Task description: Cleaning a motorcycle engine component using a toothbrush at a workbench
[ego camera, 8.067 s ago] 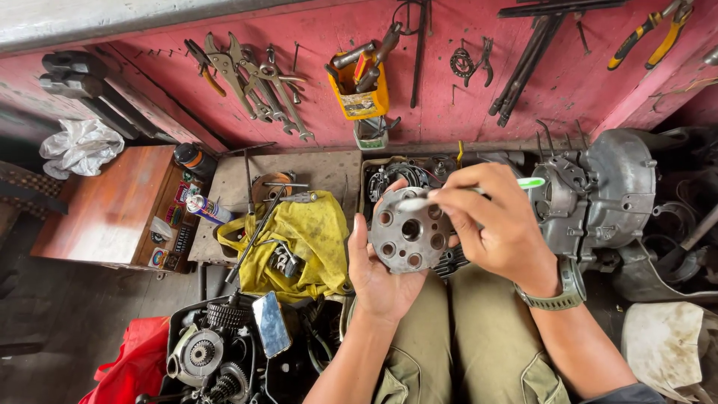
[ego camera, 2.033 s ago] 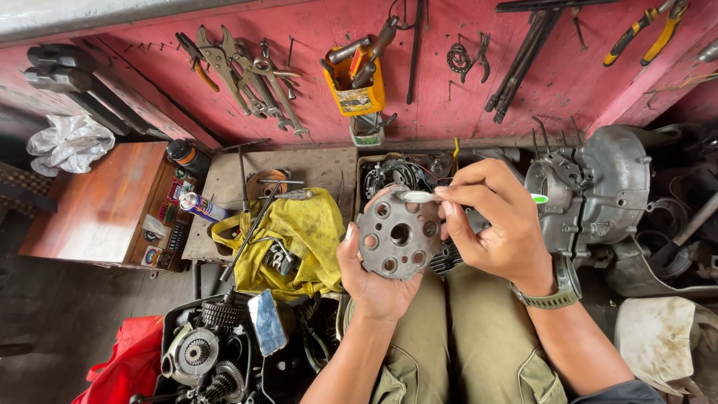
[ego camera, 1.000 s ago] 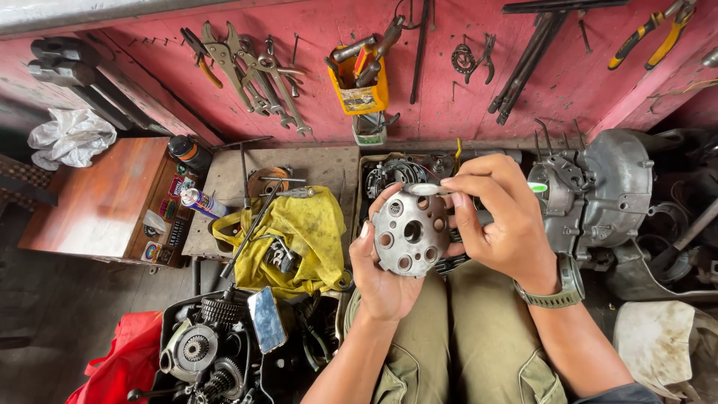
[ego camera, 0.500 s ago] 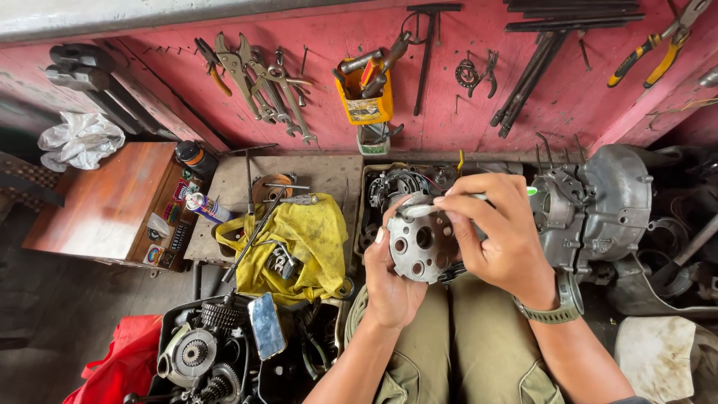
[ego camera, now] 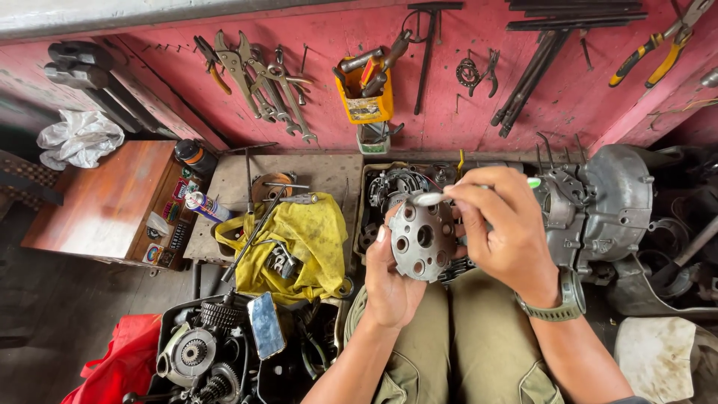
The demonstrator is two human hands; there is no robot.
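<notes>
My left hand (ego camera: 390, 278) holds up a round grey metal engine part (ego camera: 423, 239) with several holes in its face, over my lap. My right hand (ego camera: 502, 233) grips a toothbrush (ego camera: 434, 197) with a white head and a green end, its bristles touching the top edge of the round part. A green watch (ego camera: 562, 307) sits on my right wrist.
An engine case (ego camera: 607, 203) lies to the right, and a tray of engine parts (ego camera: 395, 187) lies behind my hands. A yellow cloth (ego camera: 308, 241), a phone (ego camera: 266, 325) and a clutch assembly (ego camera: 196, 353) lie to the left. Wrenches (ego camera: 263, 76) and pliers (ego camera: 657, 46) hang on the red wall.
The round part has turned a little in my left hand and the brush has shifted along its top edge. The view has drifted slightly.
</notes>
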